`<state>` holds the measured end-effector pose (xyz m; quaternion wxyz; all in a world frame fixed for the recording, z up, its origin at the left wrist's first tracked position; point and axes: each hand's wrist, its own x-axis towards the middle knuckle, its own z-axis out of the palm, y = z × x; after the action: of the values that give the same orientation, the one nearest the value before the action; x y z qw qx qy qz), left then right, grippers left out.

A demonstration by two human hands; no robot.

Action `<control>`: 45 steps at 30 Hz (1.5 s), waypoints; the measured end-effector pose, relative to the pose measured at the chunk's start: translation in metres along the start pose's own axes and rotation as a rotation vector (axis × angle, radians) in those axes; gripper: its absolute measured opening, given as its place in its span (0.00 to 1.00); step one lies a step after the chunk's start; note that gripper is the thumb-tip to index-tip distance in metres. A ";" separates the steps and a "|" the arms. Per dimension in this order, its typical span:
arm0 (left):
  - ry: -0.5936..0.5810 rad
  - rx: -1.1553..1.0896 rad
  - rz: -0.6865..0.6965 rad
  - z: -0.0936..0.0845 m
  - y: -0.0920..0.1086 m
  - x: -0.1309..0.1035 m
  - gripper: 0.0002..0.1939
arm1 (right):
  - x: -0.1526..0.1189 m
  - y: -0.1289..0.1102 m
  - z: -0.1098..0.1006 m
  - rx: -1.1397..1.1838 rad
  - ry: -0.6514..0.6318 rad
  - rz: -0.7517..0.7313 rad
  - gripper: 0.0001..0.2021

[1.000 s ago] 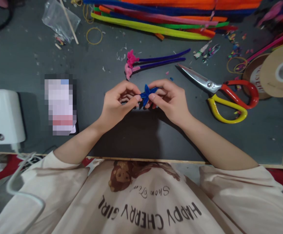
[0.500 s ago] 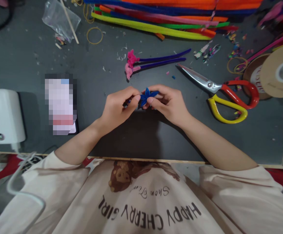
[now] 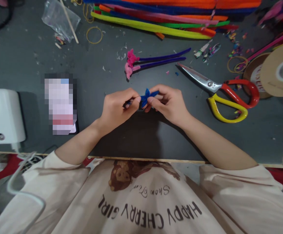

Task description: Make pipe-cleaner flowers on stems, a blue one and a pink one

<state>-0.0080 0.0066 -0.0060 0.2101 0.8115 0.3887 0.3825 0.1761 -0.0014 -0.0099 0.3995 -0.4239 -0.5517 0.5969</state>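
A small blue pipe-cleaner flower [image 3: 146,96] with pointed petals is held between my two hands, above the dark table. My left hand [image 3: 120,104] is closed, its thumb and forefinger pinching the flower's left petal. My right hand [image 3: 168,102] grips the flower's right side, thumb on top and fingers curled behind. The underside of the flower is hidden by my fingers. Beyond my hands lie a bright pink pipe-cleaner flower [image 3: 132,58] and a pale pink one [image 3: 128,70], both on purple stems.
Scissors [image 3: 213,87] with red and yellow handles lie right of my hands, near ribbon spools [image 3: 269,73]. Colourful pipe cleaners [image 3: 156,26] are heaped at the back. A phone [image 3: 60,105] and a white power bank [image 3: 5,116] with a cable lie left. Scraps dot the table.
My left thumb and fingertips have shifted slightly at the flower's left petal. A small blue scrap near the scissors' tip has moved a little to the right and up.
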 end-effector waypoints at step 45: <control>0.031 -0.130 -0.141 0.006 0.014 -0.004 0.09 | -0.009 0.006 0.007 -0.533 0.206 -0.276 0.10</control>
<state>0.0016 -0.0056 -0.0022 0.2828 0.7607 0.4223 0.4038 0.1726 -0.0124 -0.0151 0.4055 -0.4930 -0.6977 0.3252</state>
